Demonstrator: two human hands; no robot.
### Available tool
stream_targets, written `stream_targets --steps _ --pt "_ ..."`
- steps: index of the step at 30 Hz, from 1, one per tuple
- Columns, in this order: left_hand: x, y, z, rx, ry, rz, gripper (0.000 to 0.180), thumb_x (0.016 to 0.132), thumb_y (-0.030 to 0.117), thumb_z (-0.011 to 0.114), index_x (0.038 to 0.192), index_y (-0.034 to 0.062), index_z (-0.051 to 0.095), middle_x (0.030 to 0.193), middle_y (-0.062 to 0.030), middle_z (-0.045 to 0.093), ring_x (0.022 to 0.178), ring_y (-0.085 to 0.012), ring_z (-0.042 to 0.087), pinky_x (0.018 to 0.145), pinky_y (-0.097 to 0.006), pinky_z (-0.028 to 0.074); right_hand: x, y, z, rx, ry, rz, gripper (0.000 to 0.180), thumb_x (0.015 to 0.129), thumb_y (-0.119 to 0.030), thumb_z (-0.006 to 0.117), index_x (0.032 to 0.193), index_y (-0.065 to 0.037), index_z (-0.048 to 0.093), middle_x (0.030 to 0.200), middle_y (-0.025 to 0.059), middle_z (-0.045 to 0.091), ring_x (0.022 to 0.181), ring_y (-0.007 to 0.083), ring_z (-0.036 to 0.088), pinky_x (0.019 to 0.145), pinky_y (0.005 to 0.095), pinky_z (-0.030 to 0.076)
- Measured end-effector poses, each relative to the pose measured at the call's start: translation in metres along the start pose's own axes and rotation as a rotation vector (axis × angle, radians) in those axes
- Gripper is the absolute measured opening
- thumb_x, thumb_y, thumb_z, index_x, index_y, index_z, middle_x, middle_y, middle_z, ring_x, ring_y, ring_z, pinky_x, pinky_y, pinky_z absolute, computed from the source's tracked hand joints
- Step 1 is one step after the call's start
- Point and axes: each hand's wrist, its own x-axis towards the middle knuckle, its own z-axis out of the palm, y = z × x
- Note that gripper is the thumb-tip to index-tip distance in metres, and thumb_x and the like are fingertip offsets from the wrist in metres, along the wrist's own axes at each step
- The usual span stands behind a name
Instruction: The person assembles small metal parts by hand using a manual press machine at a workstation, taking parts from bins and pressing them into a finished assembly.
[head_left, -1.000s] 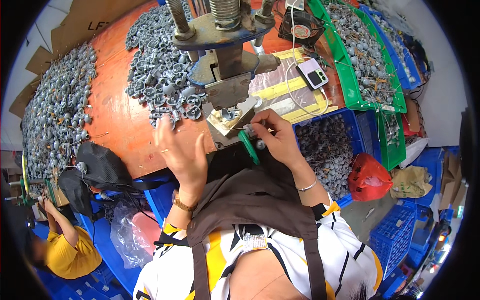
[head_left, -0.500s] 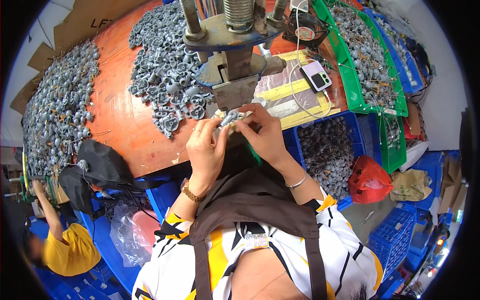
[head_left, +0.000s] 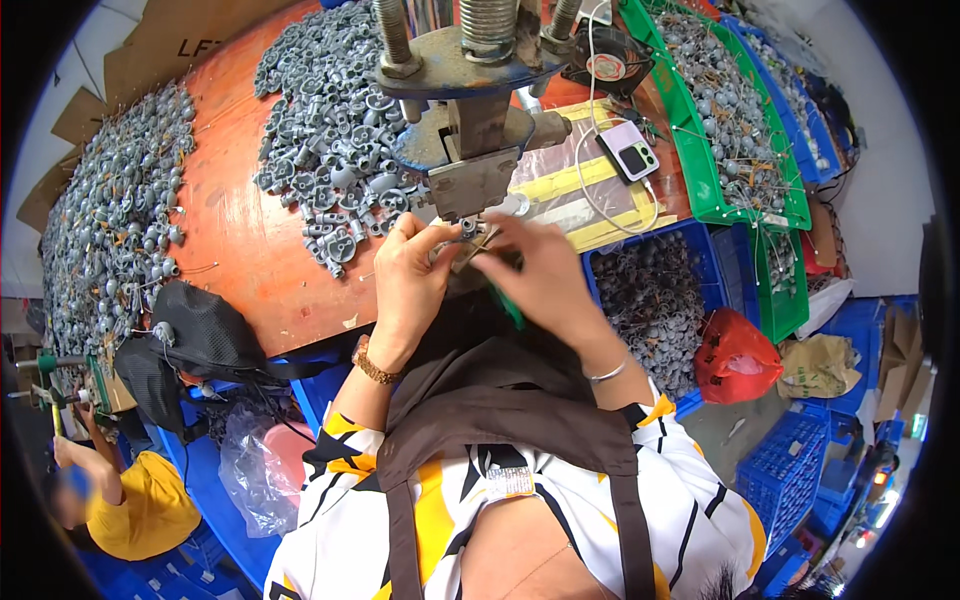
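Observation:
A press with a metal block and springs stands in front of me. Right under its block, a small grey plastic part is pinched at the fingertips of my left hand, which is closed. My right hand is just right of the part, smeared by motion, so I cannot make out whether its fingers hold anything. Beyond my left hand, a heap of grey plastic parts covers the orange tabletop.
Wired grey parts are piled at far left beside a black mesh bag. To the right are a cabled white device, a fan, a green tray and a red bag. Another person in yellow works at lower left.
My right hand has moved slightly right, away from the part, and is blurred. The left hand keeps the grey part, now more upright beneath the press block. The other person's arms have shifted.

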Motion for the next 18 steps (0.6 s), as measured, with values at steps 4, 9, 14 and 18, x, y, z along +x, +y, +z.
stream_targets --steps 4,9,14,18 --pt "-0.004 0.002 0.003 0.103 0.064 0.031 0.021 0.071 0.003 0.071 0.091 0.0085 0.069 0.073 -0.0098 0.050 0.062 -0.0257 0.053 0.058 -0.036 0.043 0.041 0.020 -0.044 0.312 0.267 0.148 0.018 0.089 -0.006 0.060 0.105 0.002 0.061 0.081 0.0068 0.067 0.074 0.0122 0.063 0.071 0.0256 0.050" --pt "-0.006 0.010 0.009 0.125 0.097 -0.021 0.018 0.072 0.003 0.070 0.089 0.0081 0.068 0.076 -0.0107 0.051 0.065 -0.0284 0.055 0.060 -0.038 0.044 0.151 0.033 -0.075 1.098 -0.016 0.007 0.039 0.094 -0.022 0.056 0.121 0.005 0.052 0.107 0.0106 0.064 0.090 0.0163 0.064 0.079 0.0282 0.050" --pt "-0.004 0.011 0.010 0.143 0.111 0.002 0.019 0.071 0.004 0.071 0.089 0.0060 0.069 0.074 -0.0111 0.052 0.064 -0.0266 0.053 0.059 -0.036 0.042 0.175 -0.061 -0.110 0.710 0.320 -0.204 0.030 0.090 -0.021 0.061 0.108 0.002 0.057 0.083 0.0043 0.063 0.071 0.0104 0.058 0.063 0.0240 0.046" --pt "-0.009 0.009 0.004 0.182 0.141 0.028 0.018 0.070 0.003 0.072 0.089 0.0039 0.070 0.073 -0.0106 0.052 0.064 -0.0241 0.052 0.058 -0.034 0.041 0.069 -0.065 -0.122 0.717 0.319 -0.448 0.024 0.087 -0.015 0.061 0.109 -0.004 0.056 0.105 0.0066 0.059 0.097 0.0197 0.058 0.084 0.0372 0.046"
